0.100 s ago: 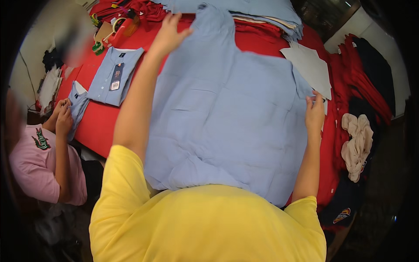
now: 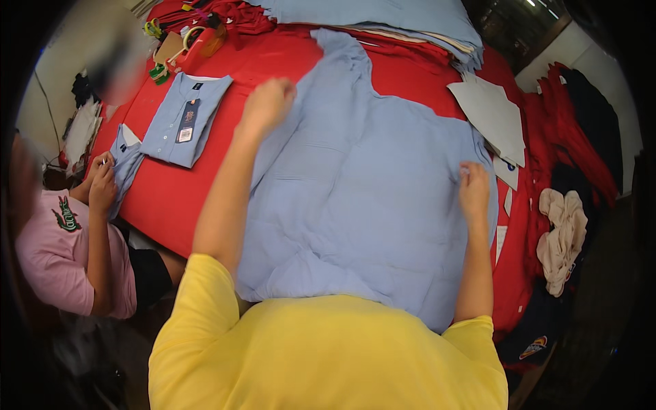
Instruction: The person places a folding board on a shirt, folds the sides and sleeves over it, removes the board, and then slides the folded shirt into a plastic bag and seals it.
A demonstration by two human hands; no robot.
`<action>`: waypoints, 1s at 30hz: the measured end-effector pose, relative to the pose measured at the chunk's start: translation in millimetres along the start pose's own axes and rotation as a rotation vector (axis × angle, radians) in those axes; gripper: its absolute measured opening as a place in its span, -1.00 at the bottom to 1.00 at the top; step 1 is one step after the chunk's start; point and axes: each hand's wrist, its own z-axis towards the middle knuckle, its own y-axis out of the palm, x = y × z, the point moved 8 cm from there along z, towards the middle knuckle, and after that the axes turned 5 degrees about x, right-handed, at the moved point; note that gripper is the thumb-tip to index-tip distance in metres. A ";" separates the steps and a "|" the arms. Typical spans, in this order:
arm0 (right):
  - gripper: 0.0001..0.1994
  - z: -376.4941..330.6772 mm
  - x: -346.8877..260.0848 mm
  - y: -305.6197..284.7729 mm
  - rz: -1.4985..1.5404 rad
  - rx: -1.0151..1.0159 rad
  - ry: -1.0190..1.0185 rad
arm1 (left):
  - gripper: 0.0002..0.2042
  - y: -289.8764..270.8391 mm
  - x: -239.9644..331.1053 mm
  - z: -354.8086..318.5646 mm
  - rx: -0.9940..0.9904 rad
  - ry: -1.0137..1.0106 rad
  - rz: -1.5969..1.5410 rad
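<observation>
Gripping the spread blue shirt point(image 2: 362, 198), both hands' fingers point(image 2: 471, 179) close near white cards point(image 2: 493, 116).

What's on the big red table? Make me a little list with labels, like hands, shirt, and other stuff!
table: red table
main thing: large light blue shirt spread flat
left hand: left hand closed, on the shirt's upper left part
right hand: right hand pressing on the shirt's right edge
folded: folded blue shirt with a tag, to the left
pile: stack of blue shirts at the far edge
paper: grey sheets on the right
other person: co-worker's hands holding blue cloth at the left
</observation>
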 end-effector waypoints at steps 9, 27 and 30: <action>-0.52 -50.5 38.4 70.3 -0.212 -0.073 0.017 | -0.75 30.7 -93.5 -33.8 0.443 0.046 -0.087; -0.38 -53.8 18.4 98.8 -0.298 -0.334 0.261 | -0.90 -23.8 -153.2 16.6 0.056 -0.176 -1.121; -0.38 -53.5 16.5 99.1 -0.300 -0.341 0.261 | -0.90 -25.6 -159.9 20.4 0.142 -0.189 -1.078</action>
